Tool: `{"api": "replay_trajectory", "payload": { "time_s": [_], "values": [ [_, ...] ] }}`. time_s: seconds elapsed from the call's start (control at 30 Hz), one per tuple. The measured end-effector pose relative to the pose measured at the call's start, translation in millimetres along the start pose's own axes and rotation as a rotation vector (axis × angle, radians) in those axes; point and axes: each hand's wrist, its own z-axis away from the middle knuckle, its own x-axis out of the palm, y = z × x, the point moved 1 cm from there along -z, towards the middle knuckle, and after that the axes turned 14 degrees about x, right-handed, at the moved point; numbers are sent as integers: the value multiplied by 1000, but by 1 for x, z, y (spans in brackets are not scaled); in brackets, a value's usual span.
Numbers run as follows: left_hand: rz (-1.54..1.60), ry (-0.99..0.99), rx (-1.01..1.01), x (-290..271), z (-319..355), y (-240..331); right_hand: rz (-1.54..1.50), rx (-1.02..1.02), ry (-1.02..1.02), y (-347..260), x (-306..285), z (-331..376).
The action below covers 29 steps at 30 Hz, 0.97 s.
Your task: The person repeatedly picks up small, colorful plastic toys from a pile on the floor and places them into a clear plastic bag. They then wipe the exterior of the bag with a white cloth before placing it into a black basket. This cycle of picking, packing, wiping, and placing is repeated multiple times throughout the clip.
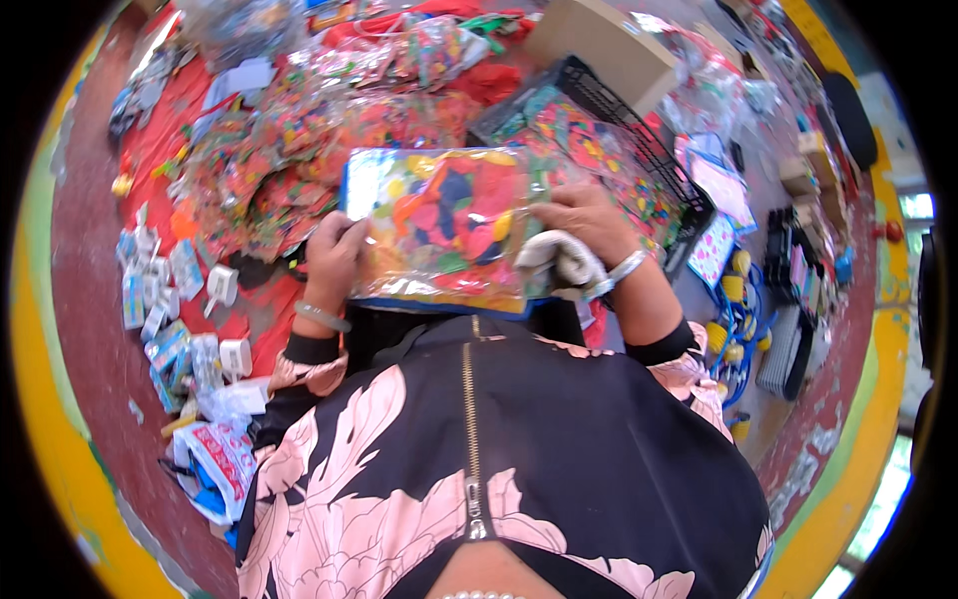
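A clear plastic bag [454, 225] full of bright rubbery pieces that look like balloons, red, orange, yellow and blue, lies flat in front of my body. Beneath it shows the rim of a blue-edged board [444, 305]. My left hand [334, 255] pinches the left edge of the bag, and its fingertips are partly hidden. At the opposite edge, my right hand [589, 225] is curled with its fingers on the plastic. A crumpled whitish cloth [554, 262] is bunched under that palm.
Beyond the bag spreads a heap of similar filled bags [269, 170]. A black plastic crate [639, 130] with more bags stands far right, beside a cardboard box [599, 50]. White plugs [222, 288] lie left; blue cords with yellow parts [736, 314] lie right.
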Motion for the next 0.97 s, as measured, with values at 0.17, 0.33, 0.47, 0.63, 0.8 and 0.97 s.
{"api": "replay_trajectory", "payload": {
  "time_s": [0.17,0.33,0.47,0.63,0.8,0.97],
  "values": [
    [113,8,-32,-2,4,-3,-229,149,21,-4,8,12],
    [42,-35,-5,-6,4,0,-480,131,157,-50,-65,49],
    [-63,8,44,-3,6,3,-370,100,291,-24,-155,52],
    [-189,49,134,2,11,0,-271,238,334,25,-227,36],
    [-171,103,106,5,13,0,-125,282,338,80,-236,-13],
    [-196,118,86,5,13,-1,-485,274,144,131,-225,-81]
  ]
}}
